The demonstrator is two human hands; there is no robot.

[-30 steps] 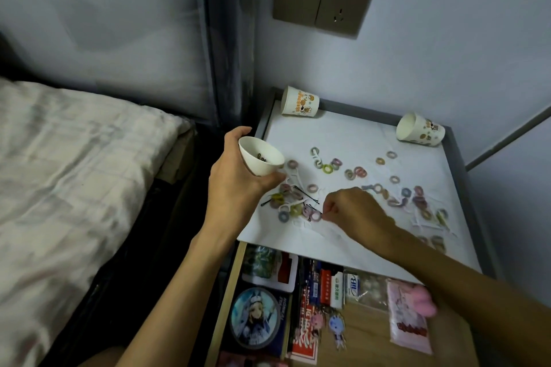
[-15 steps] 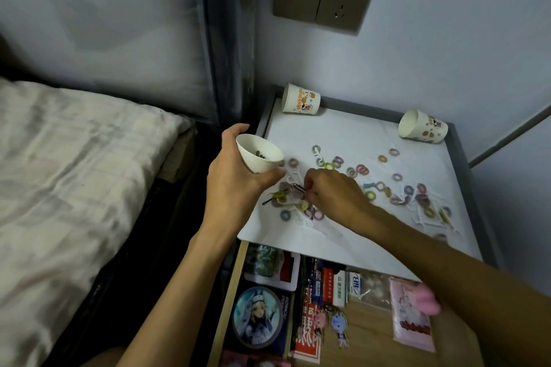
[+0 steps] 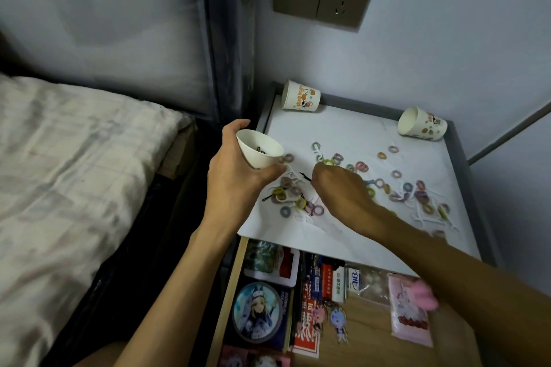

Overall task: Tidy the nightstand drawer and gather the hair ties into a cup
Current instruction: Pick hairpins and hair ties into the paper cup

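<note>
A white paper sheet (image 3: pixel 351 128) is covering the nightstand (image 3: pixel 357 103) top. A paper cup (image 3: pixel 301 97) is lying on its side at the back. A second cup (image 3: pixel 422 124) is lying to its right. Small hair ties (image 3: pixel 362 166) and a black hairpin (image 3: pixel 268 196) are lying in front of it.

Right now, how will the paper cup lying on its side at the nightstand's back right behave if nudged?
The paper cup lies on its side and tapers, so it would probably roll in a curve. It looks empty and thin-walled: likely light, and easily crushed if squeezed.
</note>
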